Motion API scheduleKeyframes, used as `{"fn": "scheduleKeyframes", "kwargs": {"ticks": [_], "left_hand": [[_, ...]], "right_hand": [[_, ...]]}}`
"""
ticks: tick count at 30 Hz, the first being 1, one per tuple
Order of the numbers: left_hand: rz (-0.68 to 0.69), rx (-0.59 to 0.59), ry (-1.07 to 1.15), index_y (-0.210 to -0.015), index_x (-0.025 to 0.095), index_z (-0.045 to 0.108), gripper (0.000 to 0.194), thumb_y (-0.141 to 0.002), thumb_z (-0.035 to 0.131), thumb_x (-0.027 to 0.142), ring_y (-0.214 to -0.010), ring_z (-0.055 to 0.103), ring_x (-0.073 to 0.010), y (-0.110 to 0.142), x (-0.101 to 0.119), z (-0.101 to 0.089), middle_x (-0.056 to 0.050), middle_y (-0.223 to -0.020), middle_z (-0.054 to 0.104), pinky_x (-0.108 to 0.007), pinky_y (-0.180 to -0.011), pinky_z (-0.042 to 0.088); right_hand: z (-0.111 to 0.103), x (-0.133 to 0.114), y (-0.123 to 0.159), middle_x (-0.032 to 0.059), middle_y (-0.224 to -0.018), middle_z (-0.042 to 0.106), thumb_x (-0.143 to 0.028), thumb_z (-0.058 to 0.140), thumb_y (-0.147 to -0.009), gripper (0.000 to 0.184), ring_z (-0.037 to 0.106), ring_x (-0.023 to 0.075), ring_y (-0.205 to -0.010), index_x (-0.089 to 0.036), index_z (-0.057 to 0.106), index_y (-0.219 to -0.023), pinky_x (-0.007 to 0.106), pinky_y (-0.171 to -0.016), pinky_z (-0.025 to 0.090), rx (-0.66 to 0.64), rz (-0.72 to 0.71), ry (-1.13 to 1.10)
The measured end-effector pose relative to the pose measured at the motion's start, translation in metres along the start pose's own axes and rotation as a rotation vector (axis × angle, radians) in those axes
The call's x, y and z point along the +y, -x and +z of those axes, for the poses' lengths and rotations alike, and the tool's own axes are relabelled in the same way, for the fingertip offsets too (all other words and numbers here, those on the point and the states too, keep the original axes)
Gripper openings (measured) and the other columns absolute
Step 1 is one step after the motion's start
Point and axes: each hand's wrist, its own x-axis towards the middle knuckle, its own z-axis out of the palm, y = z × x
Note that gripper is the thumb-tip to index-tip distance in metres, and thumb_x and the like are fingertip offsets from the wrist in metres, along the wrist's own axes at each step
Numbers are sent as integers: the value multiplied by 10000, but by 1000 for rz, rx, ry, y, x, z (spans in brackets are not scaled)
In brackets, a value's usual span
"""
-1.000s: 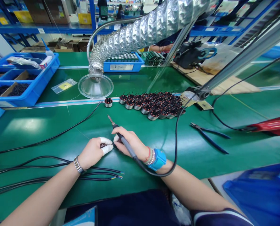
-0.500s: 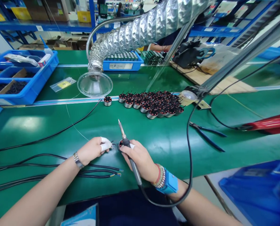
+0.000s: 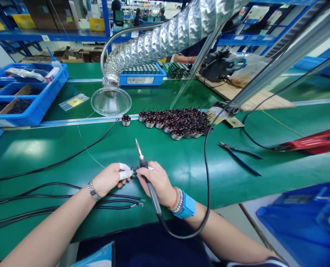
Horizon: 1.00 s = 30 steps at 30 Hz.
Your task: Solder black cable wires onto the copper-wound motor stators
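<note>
Your left hand (image 3: 107,180) pinches a small dark part (image 3: 134,172), held between both hands over the bench (image 3: 198,174), while your right hand (image 3: 157,181) grips the iron (image 3: 153,196) tip-forward, likely so the hot end (image 3: 137,144) is clear of the fingertips (image 3: 126,174) meeting there.

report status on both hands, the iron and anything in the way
Right hand gripping iron, tip forward, clear of the part. Left hand pinching small dark part, partly hidden. Cord looping across right forearm.
</note>
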Motion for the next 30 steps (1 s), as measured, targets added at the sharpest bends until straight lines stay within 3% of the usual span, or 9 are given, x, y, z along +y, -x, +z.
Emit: {"fn": "scheduleKeyframes", "kwargs": {"ticks": [10,20,26,30], "left_hand": [[11,18,-52,-608,128,527,230,-661,577,345,-439,365,-50,0,-1,1,41,-527,454,-172,-405,279],[26,42,-36,-609,123,529,258,-663,592,367,-445,394,-52,0,-1,0,25,-557,501,-180,-426,303],[-22,72,-26,-631,111,559,406,-735,527,502,-489,451,-78,1,1,-4,-16,-605,557,-212,-492,372],[25,10,-94,-653,112,590,310,-688,610,419,-534,467,-89,3,3,-9,-11,-616,566,-222,-547,383]], "right_hand": [[-3,-5,-4,68,-741,594,-156,452,-843,170,486,189,-696,-166,568,-967,314,-611,374,-5,28,47],[8,-11,-16,49,-725,558,-79,454,-738,280,477,196,-700,-154,497,-1004,328,-620,405,46,181,-32],[-12,-11,-3,66,-837,598,-101,512,-771,308,544,183,-741,-180,459,-1064,314,-670,476,51,185,-128],[-18,-6,7,52,-831,619,-80,477,-791,324,601,156,-700,-196,443,-1092,271,-658,504,39,214,-148]]}}
